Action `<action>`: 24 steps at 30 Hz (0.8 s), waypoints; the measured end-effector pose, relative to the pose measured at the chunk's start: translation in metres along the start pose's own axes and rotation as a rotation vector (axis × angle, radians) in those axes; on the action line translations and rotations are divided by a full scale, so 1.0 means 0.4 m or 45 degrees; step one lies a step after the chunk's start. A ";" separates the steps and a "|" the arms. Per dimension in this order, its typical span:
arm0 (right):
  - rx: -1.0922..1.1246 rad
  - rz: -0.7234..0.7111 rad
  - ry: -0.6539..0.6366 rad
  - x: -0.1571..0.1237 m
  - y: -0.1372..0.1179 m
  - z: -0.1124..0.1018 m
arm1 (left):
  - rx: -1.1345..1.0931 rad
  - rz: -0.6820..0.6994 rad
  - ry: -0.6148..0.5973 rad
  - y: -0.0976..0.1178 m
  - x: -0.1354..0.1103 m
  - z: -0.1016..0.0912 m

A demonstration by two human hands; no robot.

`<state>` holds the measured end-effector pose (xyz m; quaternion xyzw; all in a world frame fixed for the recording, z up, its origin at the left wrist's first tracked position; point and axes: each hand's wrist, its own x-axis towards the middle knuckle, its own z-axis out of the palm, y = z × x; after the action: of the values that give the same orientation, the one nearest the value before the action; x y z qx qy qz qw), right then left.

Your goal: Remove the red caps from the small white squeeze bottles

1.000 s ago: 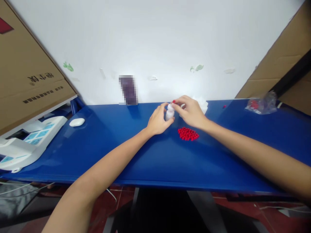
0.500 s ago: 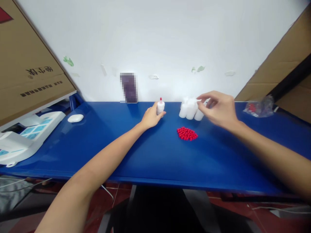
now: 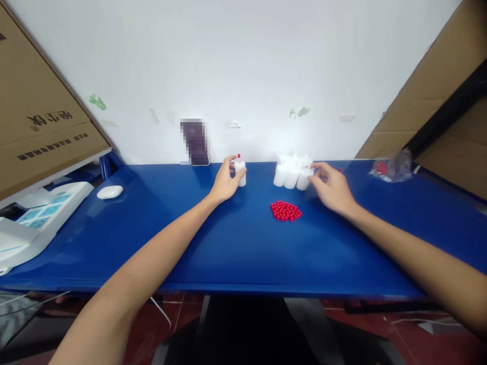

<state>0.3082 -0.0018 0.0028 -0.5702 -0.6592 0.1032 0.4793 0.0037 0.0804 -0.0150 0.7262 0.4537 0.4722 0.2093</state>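
A small white squeeze bottle (image 3: pixel 240 177) with a red tip stands upright on the blue table. My left hand (image 3: pixel 224 183) is curled round it, the thumb across its front and the fingers behind. To the right, several white bottles (image 3: pixel 291 177) without red tips stand close together. My right hand (image 3: pixel 335 190) has its thumb and index finger closed at the upper right side of the rightmost bottle (image 3: pixel 304 180); its other fingers are partly hidden. In front of the group lies a flat pile of small red caps (image 3: pixel 285 210).
A phone (image 3: pixel 196 142) leans on the wall at the back. A white rounded case (image 3: pixel 110 192) and a white power strip (image 3: pixel 57 203) lie on the left. A clear plastic bag (image 3: pixel 393 167) with red pieces is at the back right. Cardboard boxes (image 3: pixel 41 96) flank the table (image 3: pixel 236 253).
My right hand has come down from above the bottles to the side of the rightmost one. My left hand stays round the red-tipped bottle, its fingers looser. The view has shifted slightly.
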 end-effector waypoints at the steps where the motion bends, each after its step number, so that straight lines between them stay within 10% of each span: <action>1: 0.004 0.003 0.002 -0.001 0.001 0.001 | -0.026 0.028 0.049 0.000 0.001 0.001; 12: -0.112 -0.132 0.098 -0.003 0.002 0.008 | 0.186 0.721 0.292 0.083 -0.027 -0.001; 21: -0.061 -0.162 0.072 -0.007 0.001 0.016 | 0.231 0.730 0.422 0.087 -0.044 0.016; 24: -0.048 -0.162 0.064 -0.007 -0.001 0.017 | 0.192 0.863 0.253 0.096 -0.058 0.021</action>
<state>0.3027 -0.0017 -0.0020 -0.5385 -0.6836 0.0457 0.4905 0.0256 0.0422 -0.0023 0.7993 0.2390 0.5483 -0.0585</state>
